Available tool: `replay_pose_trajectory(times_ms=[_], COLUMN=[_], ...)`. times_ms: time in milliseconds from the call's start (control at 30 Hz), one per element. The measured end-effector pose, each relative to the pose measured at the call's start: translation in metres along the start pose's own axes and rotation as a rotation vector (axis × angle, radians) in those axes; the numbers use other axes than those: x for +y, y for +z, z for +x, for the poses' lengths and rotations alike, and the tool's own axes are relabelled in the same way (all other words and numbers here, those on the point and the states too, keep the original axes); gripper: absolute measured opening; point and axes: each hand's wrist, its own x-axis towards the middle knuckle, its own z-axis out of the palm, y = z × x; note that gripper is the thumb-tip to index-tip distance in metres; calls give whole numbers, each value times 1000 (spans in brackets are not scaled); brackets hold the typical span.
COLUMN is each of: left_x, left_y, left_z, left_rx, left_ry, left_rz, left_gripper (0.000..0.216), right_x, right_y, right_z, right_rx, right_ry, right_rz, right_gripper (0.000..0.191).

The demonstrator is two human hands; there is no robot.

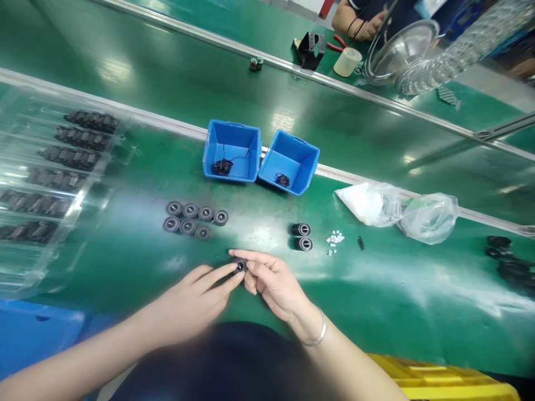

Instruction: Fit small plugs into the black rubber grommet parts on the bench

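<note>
My left hand (196, 295) and my right hand (271, 281) meet over the green mat, both pinching one small black ring-shaped part (239, 265) between their fingertips. Beyond them lies a cluster of several similar black round parts (193, 218) in two rows. Two assembled black cylinders (301, 236) stand to the right of my hands. A small heap of tiny white pieces (334, 240) lies beside the cylinders.
Two blue bins (232, 146) (292, 159) hold black wire loops. A clear plastic tray (45, 184) with rows of dark parts sits at left. Plastic bags (401, 214) lie at right. Another person's hands (361, 22) work across the belt, near a metal bowl (401, 47).
</note>
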Motion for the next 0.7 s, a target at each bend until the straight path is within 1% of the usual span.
replay_pose_trajectory(times_ms=[133, 200, 300, 467, 600, 700], left_x=[-7, -8, -7, 0, 4, 4], left_y=[-2, -1, 3, 8, 10, 10], left_z=[3, 3, 1, -2, -2, -2], left_rx=[-73, -84, -62, -41, -23, -21], left_ry=[49, 57, 41, 14, -1, 8], left_rz=[4, 5, 2, 9, 16, 23], left_gripper=[14, 14, 15, 19, 20, 20], right_x=[-3, -6, -11, -17, -18, -17], right_y=[-1, -1, -1, -3, -2, 0], right_z=[2, 4, 8, 13, 12, 13], right_rx=[-43, -55, -92, -155, -142, -120], right_ry=[24, 65, 129, 148, 172, 157], right_rz=[7, 10, 4, 27, 37, 1], right_gripper=[32, 32, 32, 29, 28, 29])
